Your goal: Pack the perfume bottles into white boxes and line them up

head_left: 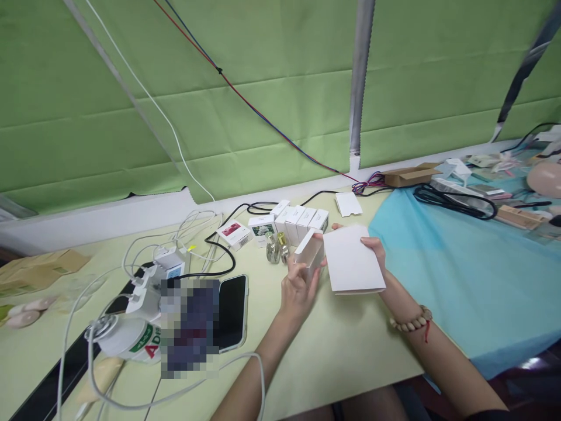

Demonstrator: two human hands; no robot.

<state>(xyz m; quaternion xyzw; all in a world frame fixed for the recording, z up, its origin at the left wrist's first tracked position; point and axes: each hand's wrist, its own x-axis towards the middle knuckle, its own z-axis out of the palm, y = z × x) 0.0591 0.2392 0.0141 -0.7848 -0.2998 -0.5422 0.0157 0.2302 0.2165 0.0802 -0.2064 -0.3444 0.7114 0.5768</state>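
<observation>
I read this as the pairing stage. My left hand (298,289) is closed around the near end of a small open white box (309,251). My right hand (377,248) grips a flat white card sleeve (353,263) by its far edge, fingers curled over the top. The two pieces sit side by side just above the pale green table (342,351), the box at nine o'clock of the sleeve and touching it or very nearly so.

Two small perfume bottles (277,248) stand at ten o'clock of the box. Behind them, at twelve, is a row of white cartons (302,219). A dark phone (232,310) lies at eight o'clock of my left hand, and a blue cloth (460,280) covers the table at three o'clock.

As I judge it, any next move needs the sleeve's edge squared to the box, a light grip so the thin card doesn't buckle, and clearance from the bottles.
</observation>
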